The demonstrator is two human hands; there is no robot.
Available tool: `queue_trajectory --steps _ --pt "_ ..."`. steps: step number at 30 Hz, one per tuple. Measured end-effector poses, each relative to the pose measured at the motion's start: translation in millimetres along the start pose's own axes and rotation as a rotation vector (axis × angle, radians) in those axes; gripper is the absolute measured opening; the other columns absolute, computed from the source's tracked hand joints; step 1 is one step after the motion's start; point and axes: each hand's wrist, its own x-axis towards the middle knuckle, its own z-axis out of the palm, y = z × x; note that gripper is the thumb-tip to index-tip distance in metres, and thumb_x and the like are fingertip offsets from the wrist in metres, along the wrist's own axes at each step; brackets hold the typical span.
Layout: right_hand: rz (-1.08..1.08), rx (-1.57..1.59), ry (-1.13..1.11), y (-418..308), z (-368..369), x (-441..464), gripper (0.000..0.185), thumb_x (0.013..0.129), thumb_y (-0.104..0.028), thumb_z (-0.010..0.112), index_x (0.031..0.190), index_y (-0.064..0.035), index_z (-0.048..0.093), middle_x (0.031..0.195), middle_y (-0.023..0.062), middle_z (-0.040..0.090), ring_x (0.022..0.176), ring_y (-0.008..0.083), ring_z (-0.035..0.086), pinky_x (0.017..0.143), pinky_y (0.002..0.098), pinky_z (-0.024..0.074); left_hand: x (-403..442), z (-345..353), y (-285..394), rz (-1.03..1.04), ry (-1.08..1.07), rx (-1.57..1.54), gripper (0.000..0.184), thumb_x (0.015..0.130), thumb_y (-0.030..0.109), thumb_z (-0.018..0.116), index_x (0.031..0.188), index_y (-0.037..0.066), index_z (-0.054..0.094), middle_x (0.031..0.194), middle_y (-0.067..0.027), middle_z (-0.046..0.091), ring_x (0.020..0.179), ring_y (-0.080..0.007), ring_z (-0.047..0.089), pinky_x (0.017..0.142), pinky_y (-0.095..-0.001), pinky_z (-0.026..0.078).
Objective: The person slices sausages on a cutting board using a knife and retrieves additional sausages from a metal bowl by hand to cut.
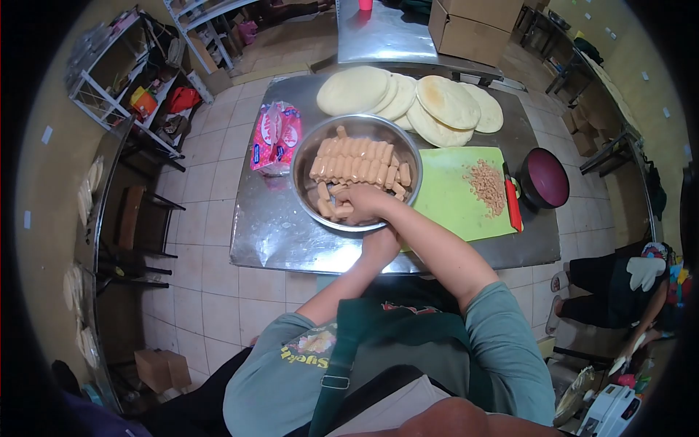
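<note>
A steel bowl (300,195) holds small sausages (353,160), most stacked in neat rows, with loose ones around them. My right hand (365,203) is inside the bowl near its front side, fingers curled down onto the loose sausages. Below it, my left hand (381,246) is at the bowl's near rim, partly covered by my right forearm, and its fingers are hidden. To the right of the bowl lies a green cutting board (437,197) with a pile of chopped sausage bits (486,188). A red-handled knife (514,206) rests along the board's right edge.
Round flatbreads (444,102) overlap behind the bowl and board. A pink plastic package (277,137) lies left of the bowl on the steel table (255,237). A dark bowl (545,178) stands at the right edge. Another person (611,284) is at the far right.
</note>
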Motion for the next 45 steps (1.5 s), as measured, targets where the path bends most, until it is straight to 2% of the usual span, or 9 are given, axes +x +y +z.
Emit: queue_trajectory --steps 9,14,17,23,27,34,38,40,45 --pt "-0.043 0.758 0.074 15 8 15 0.037 0.061 -0.003 0.071 0.096 -0.0076 0.063 0.083 0.0032 0.062 0.076 0.0125 0.057 0.066 0.0259 0.0477 0 3 0 0.039 0.14 -0.053 0.029 0.088 0.025 0.049 0.112 0.009 0.055 0.096 -0.021 0.062 0.087 -0.0405 0.059 0.076 -0.049 0.047" --pt "0.013 1.279 0.169 6 -14 8 0.03 0.072 0.009 0.056 0.1 -0.0027 0.056 0.075 0.0079 0.058 0.055 0.0133 0.059 0.041 0.0218 0.0424 1 2 -2 0.092 0.197 -0.07 0.031 0.086 0.021 0.052 0.115 0.009 0.053 0.094 -0.0214 0.063 0.082 -0.0407 0.06 0.072 -0.0489 0.047" --pt "0.083 1.344 0.245 4 -35 0 0.029 0.075 0.009 0.056 0.101 -0.0034 0.055 0.075 0.0083 0.059 0.055 0.0143 0.06 0.038 0.0214 0.0393 0 -8 9 0.004 0.162 -0.032 0.039 0.084 0.019 0.055 0.12 0.006 0.05 0.091 -0.023 0.063 0.08 -0.0412 0.06 0.072 -0.0491 0.047" --pt "-0.065 1.476 0.469 28 -85 -44 0.037 0.075 0.009 0.054 0.11 -0.0023 0.051 0.086 0.0109 0.061 0.056 0.0152 0.059 0.037 0.0187 0.0338 1 -6 4 0.044 0.25 -0.126 0.061 0.079 0.015 0.059 0.133 0.0 0.035 0.116 -0.0204 0.056 0.105 -0.0368 0.054 0.089 -0.0424 0.043" --pt "0.106 1.165 0.724 73 -96 -78 0.029 0.076 -0.001 0.057 0.105 -0.0012 0.056 0.084 0.0112 0.065 0.06 0.0137 0.059 0.042 0.0221 0.0382 2 -5 2 0.037 0.25 -0.143 0.062 0.079 0.016 0.06 0.133 0.0 0.035 0.114 -0.02 0.057 0.104 -0.0369 0.054 0.089 -0.0421 0.043" --pt "0.549 0.386 0.572 117 -66 -92 0.023 0.071 -0.012 0.064 0.093 -0.0041 0.064 0.081 0.0133 0.066 0.075 0.0239 0.064 0.07 0.0329 0.0486 3 -7 4 0.056 0.264 -0.126 0.055 0.079 0.016 0.059 0.129 0.001 0.041 0.113 -0.019 0.058 0.101 -0.0368 0.056 0.087 -0.0429 0.045" --pt "0.414 -0.018 0.66 125 -65 -93 0.029 0.071 -0.011 0.065 0.099 -0.007 0.065 0.092 0.0145 0.065 0.08 0.0261 0.065 0.072 0.0347 0.0497 2 -4 0 0.075 0.281 -0.136 0.054 0.079 0.015 0.059 0.129 0.002 0.041 0.112 -0.0192 0.058 0.1 -0.0372 0.056 0.087 -0.0432 0.045" --pt "0.566 -0.092 0.466 102 -84 -96 0.036 0.07 -0.01 0.065 0.106 -0.0103 0.064 0.103 0.0154 0.063 0.083 0.0292 0.064 0.075 0.0369 0.0503 3 -4 0 0.065 0.269 -0.16 0.059 0.078 0.016 0.06 0.132 0.005 0.038 0.111 -0.0174 0.059 0.102 -0.0347 0.056 0.089 -0.042 0.044" --pt "0.262 -0.166 0.571 61 -90 -68 0.028 0.067 -0.012 0.065 0.094 -0.0074 0.069 0.09 0.0173 0.065 0.082 0.032 0.064 0.076 0.0394 0.0503 1 -9 5 0.056 0.259 -0.168 0.056 0.078 0.016 0.059 0.13 0.007 0.042 0.11 -0.0181 0.059 0.101 -0.0355 0.056 0.088 -0.0422 0.044"
